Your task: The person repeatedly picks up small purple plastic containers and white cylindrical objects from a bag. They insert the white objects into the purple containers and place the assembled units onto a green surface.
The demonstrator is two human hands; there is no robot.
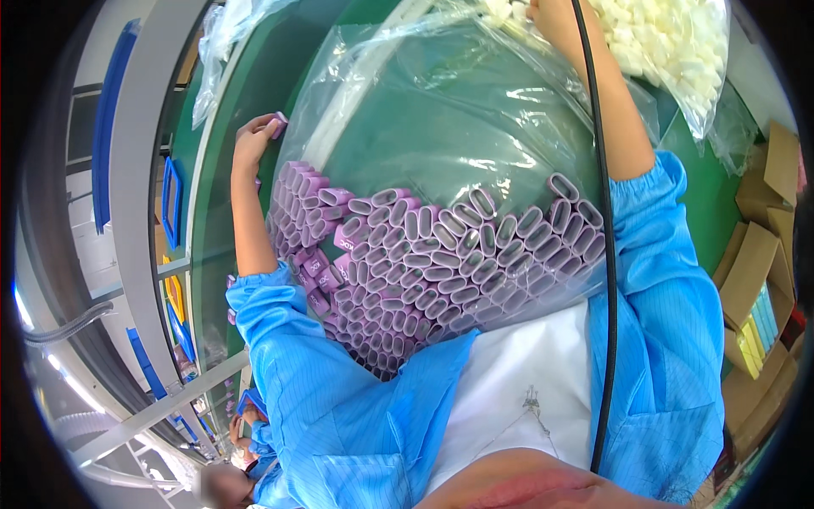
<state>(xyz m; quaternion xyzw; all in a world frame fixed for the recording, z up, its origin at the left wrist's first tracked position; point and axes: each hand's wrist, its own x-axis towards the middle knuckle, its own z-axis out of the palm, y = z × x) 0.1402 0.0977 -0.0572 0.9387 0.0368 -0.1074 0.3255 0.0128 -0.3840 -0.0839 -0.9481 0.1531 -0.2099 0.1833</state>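
My left hand (252, 144) is stretched out to the upper left, its fingers closed on a small purple oval casing (278, 125). Many hollow casings like it (424, 254) lie packed in a large clear plastic bag (458, 102) between my arms, most with their oval openings facing up. My right hand (545, 15) reaches to the upper edge of the view, beside a heap of cream-white small pieces (653, 38) in another clear bag. The fingers of that hand are cut off by the edge, so what they touch is hidden.
A black cable (604, 254) hangs down in front of my right arm. Open cardboard boxes (755, 288) stand at the right. A pale rail (195, 170) runs along the green work surface (246, 76). Blue trays (171, 202) sit beyond it. Another person (246, 475) works at the lower left.
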